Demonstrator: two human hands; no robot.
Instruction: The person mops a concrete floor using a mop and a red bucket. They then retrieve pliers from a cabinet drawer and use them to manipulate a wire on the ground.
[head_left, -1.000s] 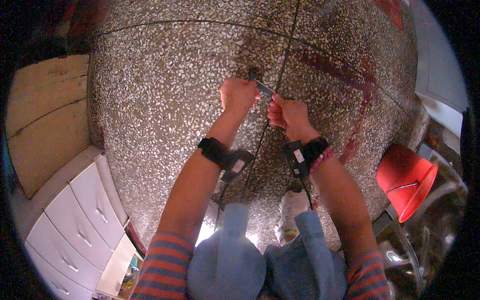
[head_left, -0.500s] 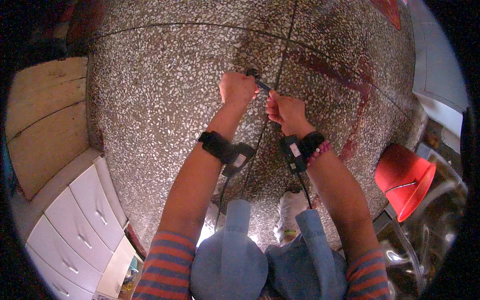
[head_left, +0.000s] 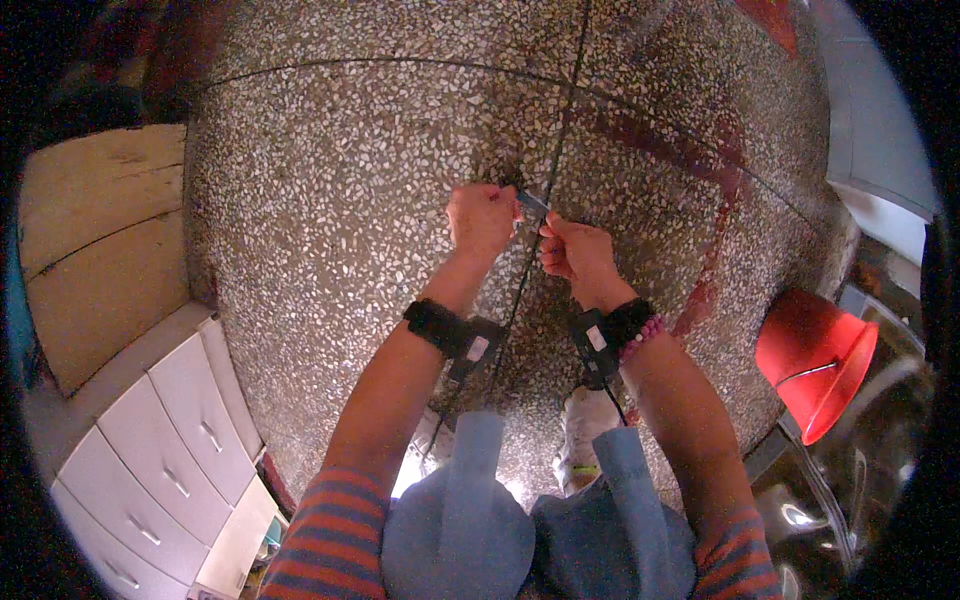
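Observation:
A narrow, flat, grey-blue strip [head_left: 532, 201] spans the short gap between my two hands, above the speckled floor. I cannot make out what kind of thing it is. My left hand [head_left: 482, 222] is closed in a fist around its left end, hiding that part. At the other end, my right hand [head_left: 580, 250] pinches it between thumb and curled fingers. Black bands with small boxes and cables circle both wrists, and a pink beaded bracelet [head_left: 641, 337] sits on the right one.
A red bucket [head_left: 806, 356] with a wire handle lies tilted at the right, by a dark shiny surface [head_left: 880, 480]. On the left stand a white drawer cabinet [head_left: 160, 460] and a wooden board [head_left: 105, 260]. My knees and white shoes [head_left: 588, 430] are below my hands.
Both hands have come closer to my body with the strip between them. The dark end that showed beyond my left fist is now mostly hidden. The view has shifted slightly.

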